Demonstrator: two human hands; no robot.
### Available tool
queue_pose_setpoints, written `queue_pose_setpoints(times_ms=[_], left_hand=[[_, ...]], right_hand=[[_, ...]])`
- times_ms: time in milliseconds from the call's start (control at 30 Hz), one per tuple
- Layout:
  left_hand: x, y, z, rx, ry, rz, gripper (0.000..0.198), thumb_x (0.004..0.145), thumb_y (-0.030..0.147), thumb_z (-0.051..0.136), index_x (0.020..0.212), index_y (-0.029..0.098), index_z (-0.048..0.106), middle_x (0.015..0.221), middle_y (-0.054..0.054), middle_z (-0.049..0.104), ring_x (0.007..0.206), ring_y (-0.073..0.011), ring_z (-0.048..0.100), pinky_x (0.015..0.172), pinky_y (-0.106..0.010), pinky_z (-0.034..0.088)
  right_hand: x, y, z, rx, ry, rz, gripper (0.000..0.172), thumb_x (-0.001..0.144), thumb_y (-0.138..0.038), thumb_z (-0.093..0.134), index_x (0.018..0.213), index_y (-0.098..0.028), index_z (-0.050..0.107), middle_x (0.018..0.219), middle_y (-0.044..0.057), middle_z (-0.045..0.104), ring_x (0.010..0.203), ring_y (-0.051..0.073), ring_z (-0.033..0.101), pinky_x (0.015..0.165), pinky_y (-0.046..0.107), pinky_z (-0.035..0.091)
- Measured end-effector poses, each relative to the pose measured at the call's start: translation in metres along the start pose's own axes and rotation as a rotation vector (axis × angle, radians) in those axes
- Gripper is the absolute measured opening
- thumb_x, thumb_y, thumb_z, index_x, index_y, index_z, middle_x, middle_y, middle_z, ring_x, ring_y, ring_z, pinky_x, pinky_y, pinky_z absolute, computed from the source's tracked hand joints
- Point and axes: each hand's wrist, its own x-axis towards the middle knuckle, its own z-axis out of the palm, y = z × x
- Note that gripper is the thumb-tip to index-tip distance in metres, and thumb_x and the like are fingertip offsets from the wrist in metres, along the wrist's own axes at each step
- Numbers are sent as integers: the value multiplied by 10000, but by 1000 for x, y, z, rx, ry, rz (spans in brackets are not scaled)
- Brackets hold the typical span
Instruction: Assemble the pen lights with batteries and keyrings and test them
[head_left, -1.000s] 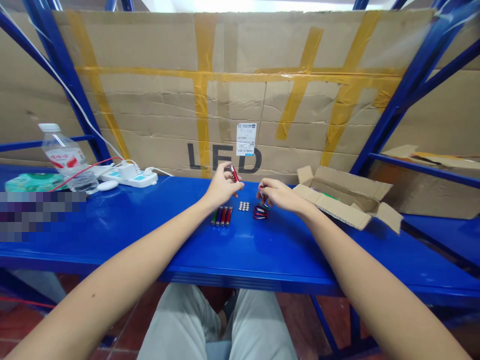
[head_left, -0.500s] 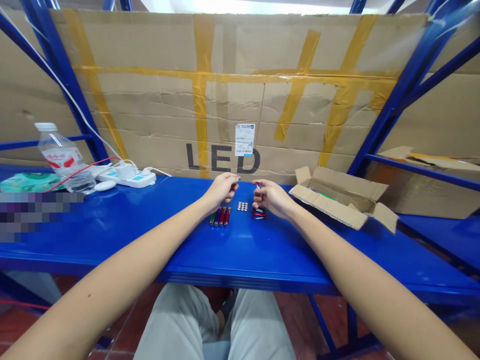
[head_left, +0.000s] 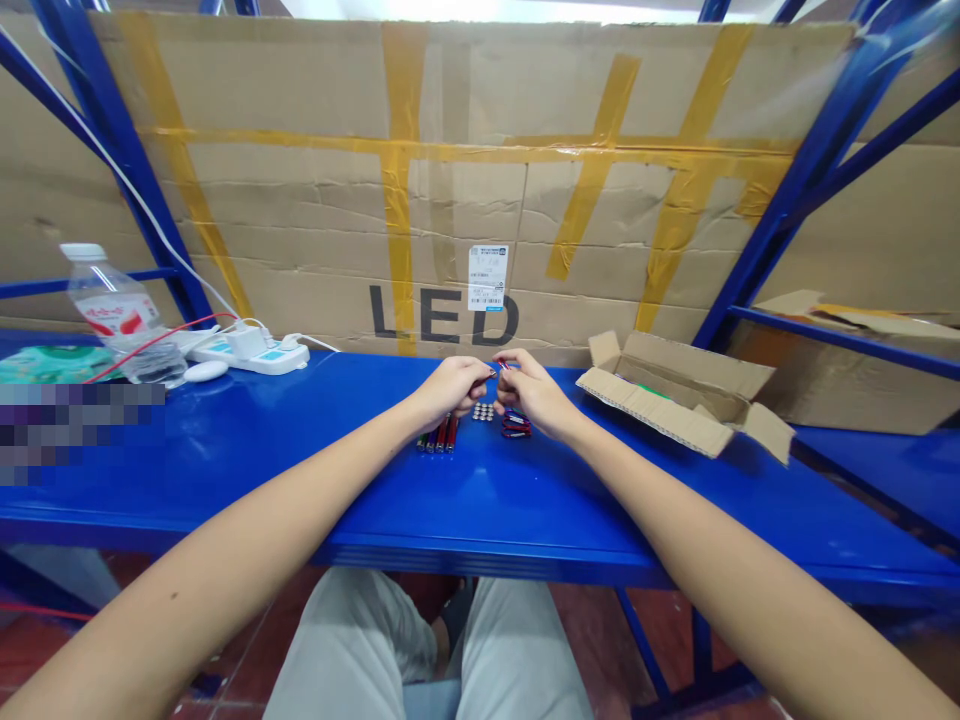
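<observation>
My left hand (head_left: 451,388) is closed in a pinch around a small thing, mostly hidden; a dark reddish tip peeks out at the fingertips. Facing it, my right hand (head_left: 531,388) pinches a red carabiner (head_left: 505,365), and the fingertips of both hands almost meet above the table. Under my left hand lies a row of slim metallic tubes (head_left: 442,436) in green, purple and red, partly covered by the hand. Several small silver button cells (head_left: 484,412) sit in a grid between the hands. Below my right hand is a small pile of red and dark carabiners (head_left: 516,424).
An open cardboard box (head_left: 660,405) stands on the blue table (head_left: 480,510) at right. To the left are a plastic bottle (head_left: 120,315), a white power strip (head_left: 259,352) with cables and a green packet (head_left: 56,362). A large carton (head_left: 315,230) walls off the back.
Both hands have come together: my left hand moved right and my right hand moved left with the carabiner, bringing the fingertips close.
</observation>
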Motion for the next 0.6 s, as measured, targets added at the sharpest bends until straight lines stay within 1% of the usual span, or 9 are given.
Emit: queue_pose_setpoints(times_ms=[133, 300, 500, 600], left_hand=[[1, -2, 3, -38, -22, 8, 144, 877, 220, 541, 750, 193, 478, 509, 71, 412, 303, -22, 219, 343, -188, 115], [3, -5, 4, -68, -25, -6, 121, 882, 226, 549, 791, 206, 470, 508, 73, 426, 302, -25, 228, 346, -180, 120], [4, -7, 4, -111, -35, -7, 118, 884, 227, 549, 810, 213, 458, 516, 75, 426, 305, -22, 218, 352, -179, 106], [3, -6, 5, -126, -33, -12, 109, 879, 225, 557, 820, 210, 467, 517, 74, 433, 308, -19, 218, 358, -176, 101]], right_hand=[[1, 7, 0, -185, -12, -58, 181, 864, -252, 463, 1041, -256, 427, 592, -89, 346, 500, 118, 396, 540, 274, 424], [1, 11, -2, -318, 6, -132, 129, 913, -292, 446, 1037, -268, 423, 635, -64, 391, 525, 124, 437, 536, 262, 390], [1, 13, -3, -369, 44, -163, 157, 897, -286, 480, 1048, -258, 447, 737, -22, 488, 602, 136, 456, 562, 262, 392], [1, 13, -1, -353, 40, -166, 146, 904, -283, 460, 1045, -259, 433, 755, -17, 498, 605, 137, 456, 566, 265, 398]])
